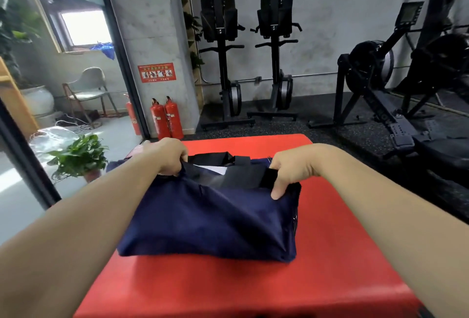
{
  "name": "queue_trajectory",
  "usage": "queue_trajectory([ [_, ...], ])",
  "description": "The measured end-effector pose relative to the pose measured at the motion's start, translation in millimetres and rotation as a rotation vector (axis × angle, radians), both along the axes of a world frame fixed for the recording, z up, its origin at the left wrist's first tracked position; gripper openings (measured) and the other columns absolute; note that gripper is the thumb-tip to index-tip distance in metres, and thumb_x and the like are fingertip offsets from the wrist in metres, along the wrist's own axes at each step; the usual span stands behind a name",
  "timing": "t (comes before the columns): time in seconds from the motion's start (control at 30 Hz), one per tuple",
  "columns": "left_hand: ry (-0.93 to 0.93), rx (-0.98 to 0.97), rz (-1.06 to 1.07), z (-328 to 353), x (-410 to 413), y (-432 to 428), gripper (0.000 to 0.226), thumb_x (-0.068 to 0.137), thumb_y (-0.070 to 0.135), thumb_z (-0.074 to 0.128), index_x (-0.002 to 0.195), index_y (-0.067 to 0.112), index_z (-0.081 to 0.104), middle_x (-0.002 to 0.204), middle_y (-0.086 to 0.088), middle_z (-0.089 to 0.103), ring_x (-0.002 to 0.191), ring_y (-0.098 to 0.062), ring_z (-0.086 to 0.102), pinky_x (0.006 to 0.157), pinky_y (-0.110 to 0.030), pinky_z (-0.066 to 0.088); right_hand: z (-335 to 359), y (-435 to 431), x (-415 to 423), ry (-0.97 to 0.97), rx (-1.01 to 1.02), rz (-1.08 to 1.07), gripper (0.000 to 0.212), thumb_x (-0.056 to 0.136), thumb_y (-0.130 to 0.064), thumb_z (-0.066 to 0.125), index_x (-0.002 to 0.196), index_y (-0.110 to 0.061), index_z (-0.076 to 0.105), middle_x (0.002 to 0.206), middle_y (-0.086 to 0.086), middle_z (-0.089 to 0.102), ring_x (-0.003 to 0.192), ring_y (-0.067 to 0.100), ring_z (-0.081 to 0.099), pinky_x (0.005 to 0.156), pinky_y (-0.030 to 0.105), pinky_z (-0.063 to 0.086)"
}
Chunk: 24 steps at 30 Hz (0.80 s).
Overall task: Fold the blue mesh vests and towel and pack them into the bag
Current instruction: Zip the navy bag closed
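The bag [208, 218] is dark blue, with black straps [243, 173] and a black inside where a small white thing [215, 169] shows, and it sits on a bright red table [228, 289]. Behind it the floor [317, 134] is black with tiny pale specks, the wall [317, 25] is plain grey with a red sign [156, 72] that has white pictures, and the fire extinguishers [159, 121] are red with black tops. The exercise machines [220, 51] are black, the plant [78, 152] has green leaves in a reddish pot [92, 174], the chair [88, 86] is pale grey-green, and a crumpled cloth [105, 49] far back on the left is bright blue.
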<state>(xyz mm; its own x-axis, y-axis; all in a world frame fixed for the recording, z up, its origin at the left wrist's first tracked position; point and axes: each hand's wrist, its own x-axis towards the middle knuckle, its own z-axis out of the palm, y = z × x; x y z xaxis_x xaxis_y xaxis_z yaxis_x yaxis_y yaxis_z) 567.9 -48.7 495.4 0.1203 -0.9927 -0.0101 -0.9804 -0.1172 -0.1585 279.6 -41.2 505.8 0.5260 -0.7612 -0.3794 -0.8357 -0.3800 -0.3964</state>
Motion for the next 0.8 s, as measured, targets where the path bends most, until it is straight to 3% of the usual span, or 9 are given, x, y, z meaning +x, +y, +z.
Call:
queue_trajectory([
  [0.1, 0.034, -0.048, -0.045, 0.2, 20.1, 6.5, 0.025, 0.068, 0.026, 0.074, 0.070, 0.046, 0.060, 0.085, 0.016, 0.057, 0.100, -0.025, 0.056, 0.082, -0.036, 0.038, 10.6, 19.6, 15.2, -0.016, 0.065, 0.006, 0.041, 0.074, -0.011, 0.079, 0.110, 0.003, 0.068, 0.112, 0.024, 0.068, 0.085, 0.023, 0.059, 0.082, 0.034, 0.047],
  [0.17, 0.012, -0.083, -0.092, 3.8, 30.9, 12.0, 0.022, 0.071, 0.022, 0.073, 0.074, 0.041, 0.061, 0.089, 0.016, 0.060, 0.104, -0.022, 0.057, 0.086, -0.036, 0.035, 14.7, 29.7, 27.3, -0.060, 0.113, -0.004, 0.036, 0.074, -0.009, 0.078, 0.106, 0.004, 0.067, 0.106, 0.026, 0.068, 0.084, 0.025, 0.058, 0.082, 0.037, 0.045],
  [0.27, -0.045, -0.168, -0.121, 5.9, 46.0, 17.9, 0.024, 0.077, 0.010, 0.064, 0.080, 0.034, 0.060, 0.094, 0.016, 0.058, 0.109, -0.016, 0.055, 0.093, -0.038, 0.029, 16.8, 43.8, 52.6, -0.103, 0.118, 0.006, 0.011, 0.084, -0.010, 0.072, 0.090, -0.007, 0.063, 0.079, 0.007, 0.062, 0.071, 0.017, 0.055, 0.073, 0.033, 0.043],
  [0.33, -0.065, -0.202, -0.103, 1.0, 55.4, 21.3, 0.026, 0.078, 0.007, 0.058, 0.085, 0.032, 0.062, 0.097, 0.015, 0.060, 0.110, -0.016, 0.056, 0.095, -0.037, 0.028, 13.2, 49.3, 70.9, -0.118, 0.092, 0.000, 0.018, 0.085, -0.013, 0.072, 0.078, -0.014, 0.055, 0.069, 0.000, 0.057, 0.063, 0.012, 0.052, 0.065, 0.030, 0.040],
  [0.43, -0.110, -0.191, -0.106, -19.5, 64.7, 25.8, 0.023, 0.082, 0.014, 0.057, 0.095, 0.031, 0.062, 0.106, 0.012, 0.065, 0.112, -0.018, 0.057, 0.098, -0.038, 0.030, 2.9, 52.2, 90.0, -0.061, 0.070, 0.013, 0.021, 0.085, -0.017, 0.072, 0.075, -0.015, 0.054, 0.067, 0.000, 0.057, 0.063, 0.013, 0.050, 0.063, 0.030, 0.038],
  [0.6, -0.061, -0.147, -0.132, -38.2, 68.7, 30.8, 0.022, 0.084, 0.019, 0.058, 0.093, 0.039, 0.052, 0.112, 0.006, 0.060, 0.115, -0.023, 0.053, 0.105, -0.046, 0.030, 1.5, 52.0, 91.1, -0.060, 0.099, -0.012, 0.012, 0.088, -0.027, 0.068, 0.084, -0.018, 0.061, 0.070, -0.001, 0.067, 0.072, 0.013, 0.054, 0.066, 0.029, 0.038],
  [0.73, 0.102, 0.045, -0.112, -21.7, 65.4, 35.5, 0.042, 0.072, 0.022, 0.071, 0.100, 0.043, 0.047, 0.117, 0.005, 0.041, 0.123, -0.029, 0.036, 0.100, -0.042, 0.034, 6.9, 39.4, 76.5, -0.362, 0.003, -0.136, 0.011, 0.089, -0.020, 0.067, 0.094, -0.012, 0.062, 0.069, 0.004, 0.068, 0.065, 0.012, 0.058, 0.055, 0.023, 0.035],
  [0.8, 0.145, 0.086, -0.120, -4.7, 59.7, 42.2, 0.059, 0.064, 0.021, 0.072, 0.112, 0.043, 0.045, 0.133, 0.001, 0.038, 0.127, -0.032, 0.030, 0.106, -0.044, 0.034, 8.3, 30.7, 70.1, -0.582, -0.093, -0.229, 0.010, 0.085, -0.008, 0.069, 0.086, -0.010, 0.059, 0.065, 0.004, 0.065, 0.053, 0.007, 0.058, 0.054, 0.019, 0.040],
])
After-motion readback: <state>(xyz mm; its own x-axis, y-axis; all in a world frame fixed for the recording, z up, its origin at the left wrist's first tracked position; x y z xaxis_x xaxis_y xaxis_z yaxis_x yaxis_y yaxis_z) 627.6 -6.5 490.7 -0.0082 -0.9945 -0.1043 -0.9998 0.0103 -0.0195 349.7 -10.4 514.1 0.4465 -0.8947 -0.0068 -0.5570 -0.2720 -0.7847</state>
